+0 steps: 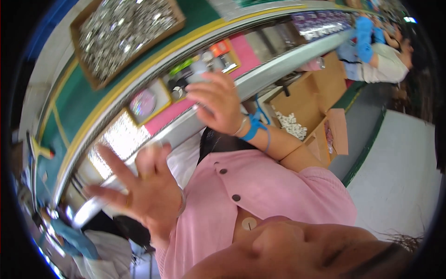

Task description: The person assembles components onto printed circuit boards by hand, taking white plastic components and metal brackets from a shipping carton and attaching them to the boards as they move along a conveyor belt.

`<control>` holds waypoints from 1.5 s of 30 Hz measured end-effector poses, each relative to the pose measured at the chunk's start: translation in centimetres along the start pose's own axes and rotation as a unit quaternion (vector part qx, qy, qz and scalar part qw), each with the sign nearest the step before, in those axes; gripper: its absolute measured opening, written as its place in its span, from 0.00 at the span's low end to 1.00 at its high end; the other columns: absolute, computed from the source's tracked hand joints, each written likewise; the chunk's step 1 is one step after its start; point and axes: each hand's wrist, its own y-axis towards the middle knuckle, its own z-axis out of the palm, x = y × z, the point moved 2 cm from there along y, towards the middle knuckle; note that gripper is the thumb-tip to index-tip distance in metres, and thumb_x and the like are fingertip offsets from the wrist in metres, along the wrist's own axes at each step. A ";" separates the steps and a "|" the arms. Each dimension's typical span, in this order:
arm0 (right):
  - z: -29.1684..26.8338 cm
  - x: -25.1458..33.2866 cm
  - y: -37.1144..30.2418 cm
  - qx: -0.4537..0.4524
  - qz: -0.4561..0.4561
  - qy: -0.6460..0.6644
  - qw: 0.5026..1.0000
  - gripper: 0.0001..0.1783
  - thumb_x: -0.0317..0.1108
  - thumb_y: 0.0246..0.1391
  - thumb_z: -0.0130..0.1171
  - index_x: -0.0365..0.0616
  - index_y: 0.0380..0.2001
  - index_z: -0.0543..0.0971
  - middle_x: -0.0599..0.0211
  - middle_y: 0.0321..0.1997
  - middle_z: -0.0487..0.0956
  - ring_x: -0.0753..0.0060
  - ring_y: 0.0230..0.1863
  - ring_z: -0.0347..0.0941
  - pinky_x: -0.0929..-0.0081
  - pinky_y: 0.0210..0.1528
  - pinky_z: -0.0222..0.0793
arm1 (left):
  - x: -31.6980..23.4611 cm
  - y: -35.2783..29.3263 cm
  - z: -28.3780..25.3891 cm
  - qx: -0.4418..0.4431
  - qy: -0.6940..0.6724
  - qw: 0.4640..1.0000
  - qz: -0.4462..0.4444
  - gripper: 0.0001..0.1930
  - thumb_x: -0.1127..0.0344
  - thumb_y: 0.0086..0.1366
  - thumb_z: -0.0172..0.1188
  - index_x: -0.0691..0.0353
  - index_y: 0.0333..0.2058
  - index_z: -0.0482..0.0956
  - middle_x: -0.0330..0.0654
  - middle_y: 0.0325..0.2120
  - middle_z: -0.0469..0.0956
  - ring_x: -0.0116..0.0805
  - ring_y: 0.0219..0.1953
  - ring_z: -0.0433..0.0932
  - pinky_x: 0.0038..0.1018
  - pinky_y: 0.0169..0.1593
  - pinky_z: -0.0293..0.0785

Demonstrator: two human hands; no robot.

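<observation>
My left hand (144, 186) is held up near the bench edge, its blurred fingers spread apart, and I see nothing in it. My right hand (216, 100) hovers by the metal rail (272, 67), fingers stretched out and blurred, with no object visible in the grasp. A blue wrist strap (254, 128) is around my right wrist. Beyond the right hand sits a small yellow-edged tray with green, black and orange items (204, 63). Between the hands lies a shiny iridescent disc (143, 102) in another yellow-edged tray. A glossy silver sheet (123, 139) is nearest my left fingers.
A cardboard tray (95, 76) full of small metallic pieces stands on the green bench at far left. An open cardboard box (327, 76) and small white pieces (292, 125) are at right. Co-workers in blue sleeves (364, 42) and a teal sleeve (76, 239) are nearby.
</observation>
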 end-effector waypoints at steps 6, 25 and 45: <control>0.6 0.8 0.8 -0.001 -0.014 0.001 1.000 0.14 0.30 0.43 0.56 0.51 0.37 0.77 0.74 0.43 0.77 0.63 0.52 0.65 0.57 0.59 0.53 | -4.5 0.7 1.9 0.050 -0.123 0.985 0.111 0.35 0.67 0.57 0.59 0.43 0.62 0.54 0.33 0.64 0.44 0.40 0.44 0.71 0.46 0.52 0.63; 0.6 0.9 0.5 -0.039 -0.019 -0.011 0.999 0.13 0.29 0.42 0.56 0.55 0.35 0.77 0.80 0.41 0.75 0.68 0.51 0.66 0.58 0.59 0.56 | -4.4 2.0 2.6 0.133 -0.339 0.902 -0.230 0.19 0.53 0.66 0.45 0.35 0.57 0.64 0.23 0.61 0.54 0.43 0.55 0.62 0.43 0.63 0.46; 0.9 0.9 0.4 -0.026 -0.034 -0.015 0.999 0.10 0.32 0.45 0.54 0.54 0.35 0.77 0.77 0.41 0.77 0.65 0.51 0.67 0.58 0.60 0.53 | -3.8 2.3 1.3 0.089 -0.393 0.878 -0.257 0.18 0.57 0.64 0.50 0.39 0.54 0.67 0.29 0.57 0.60 0.43 0.57 0.60 0.40 0.64 0.45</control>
